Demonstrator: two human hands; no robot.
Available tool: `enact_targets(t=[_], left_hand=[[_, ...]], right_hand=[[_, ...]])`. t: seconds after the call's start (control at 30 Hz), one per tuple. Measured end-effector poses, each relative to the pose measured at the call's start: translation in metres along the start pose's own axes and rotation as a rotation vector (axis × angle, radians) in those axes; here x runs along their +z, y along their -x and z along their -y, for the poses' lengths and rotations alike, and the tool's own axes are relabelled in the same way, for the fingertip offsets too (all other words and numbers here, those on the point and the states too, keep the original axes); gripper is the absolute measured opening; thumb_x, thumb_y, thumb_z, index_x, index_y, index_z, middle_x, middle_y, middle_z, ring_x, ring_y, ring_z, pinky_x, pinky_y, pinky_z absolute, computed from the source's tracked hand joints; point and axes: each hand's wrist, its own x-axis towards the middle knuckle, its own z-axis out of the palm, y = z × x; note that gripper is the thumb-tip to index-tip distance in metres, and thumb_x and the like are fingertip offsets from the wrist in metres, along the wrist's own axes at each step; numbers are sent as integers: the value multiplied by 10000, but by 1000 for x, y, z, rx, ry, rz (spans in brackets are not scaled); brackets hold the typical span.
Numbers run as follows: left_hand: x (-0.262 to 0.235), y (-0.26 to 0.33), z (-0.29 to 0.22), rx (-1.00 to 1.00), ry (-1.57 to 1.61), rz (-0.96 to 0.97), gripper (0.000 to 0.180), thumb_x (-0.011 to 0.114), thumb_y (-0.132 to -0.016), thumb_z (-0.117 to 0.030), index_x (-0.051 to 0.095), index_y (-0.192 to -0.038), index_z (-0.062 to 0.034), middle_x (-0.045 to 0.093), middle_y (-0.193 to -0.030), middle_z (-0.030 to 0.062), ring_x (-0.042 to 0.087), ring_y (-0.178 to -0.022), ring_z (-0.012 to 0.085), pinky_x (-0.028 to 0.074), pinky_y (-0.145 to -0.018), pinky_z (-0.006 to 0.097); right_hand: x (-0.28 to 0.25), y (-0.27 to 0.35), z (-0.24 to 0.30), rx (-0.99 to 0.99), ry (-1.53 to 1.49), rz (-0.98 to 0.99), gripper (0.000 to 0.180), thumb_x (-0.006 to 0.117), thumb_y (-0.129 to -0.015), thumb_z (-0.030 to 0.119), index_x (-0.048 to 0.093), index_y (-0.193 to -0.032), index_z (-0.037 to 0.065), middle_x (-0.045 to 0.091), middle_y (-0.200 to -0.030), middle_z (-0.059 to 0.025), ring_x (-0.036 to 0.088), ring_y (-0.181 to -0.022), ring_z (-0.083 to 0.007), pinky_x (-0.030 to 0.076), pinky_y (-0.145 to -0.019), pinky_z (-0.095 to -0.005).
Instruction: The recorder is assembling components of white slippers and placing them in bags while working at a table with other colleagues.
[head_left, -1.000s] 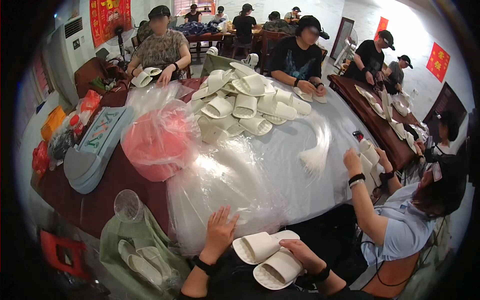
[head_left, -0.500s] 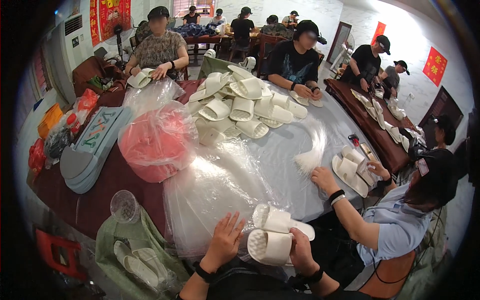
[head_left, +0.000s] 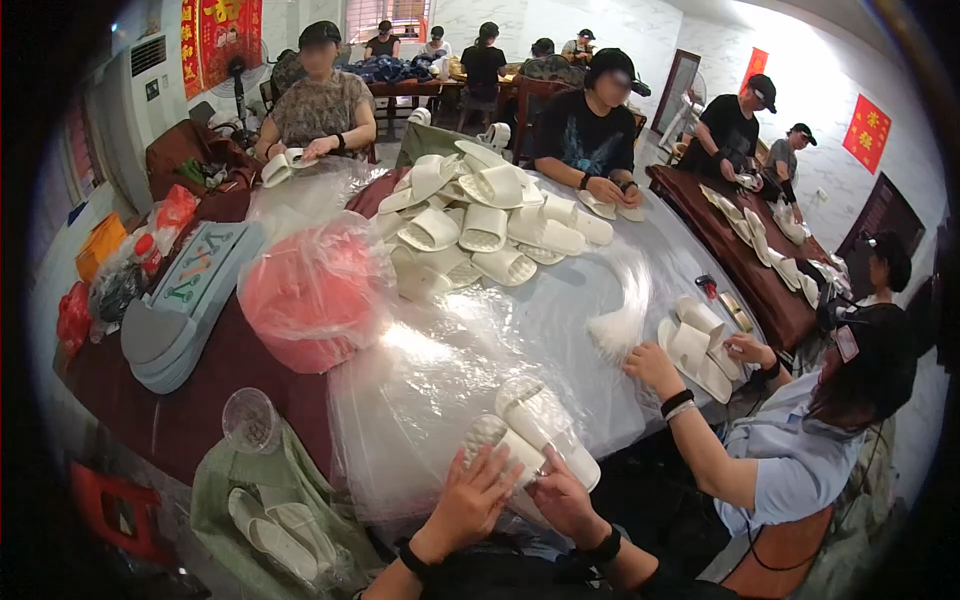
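A pair of cream-white slippers (head_left: 540, 415) is in front of me, soles down and toes angled apart, above a stack of clear plastic bags (head_left: 400, 420). My right hand (head_left: 568, 505) grips the pair from the near side, its thumb up against the straps. Against the left slipper rests my left hand (head_left: 468, 505), fingers stretched and spread over its side. The underside of the pair and part of my right fingers are hidden.
A heap of white slippers (head_left: 485, 215) stands mid-table beside a red plastic-wrapped bundle (head_left: 310, 290). White strands (head_left: 625, 310) lie to the right, near a co-worker's hands (head_left: 655, 370) at another pair. Grey-blue stacked pieces (head_left: 180, 320) are left; a green sack (head_left: 220, 490) holds slippers.
The slippers have turned and moved left, with their toes now pointing up and away. My left hand has come right, onto the left slipper. My right hand has shifted slightly left.
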Motion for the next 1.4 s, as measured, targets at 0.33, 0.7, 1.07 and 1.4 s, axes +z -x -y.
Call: enact_targets(t=[0.33, 0.7, 1.07, 1.4], left_hand=[[-17, 0, 5, 16, 187, -165, 611, 605, -863, -312, 381, -1401, -129, 335, -1436, 198, 299, -1342, 364, 111, -1117, 485], [17, 11, 79, -722, 1092, -357, 809, 684, -838, -115, 140, -1432, -44, 514, -1187, 125, 556, -1009, 191, 489, -835, 298], [30, 19, 89, -760, 1445, -417, 659, 643, -850, -36, 256, -1381, -90, 590, -1127, 120, 607, -967, 204, 526, -799, 326], [40, 20, 91, -764, 1351, -513, 580, 628, -858, -21, 314, -1345, -21, 637, -1038, 173, 628, -917, 182, 519, -795, 281]], right_hand=[[-7, -42, -17, -216, -5, 171, 745, 458, -884, -33, 7, -1472, 48, 453, -1303, -149, 484, -1154, -206, 408, -941, -301], [17, -80, -41, -39, 139, 224, 755, 452, -900, -50, -35, -1468, 52, 447, -1331, -156, 453, -1215, -226, 403, -976, -317], [29, -127, -47, -98, 88, 171, 799, 439, -886, -90, -73, -1468, 106, 285, -1440, -158, 453, -1232, -265, 408, -993, -370], [-19, -95, -40, -804, 1228, 208, 487, 558, -826, -45, 444, -1298, 2, 459, -1317, -200, 510, -1155, -319, 414, -971, -373]])
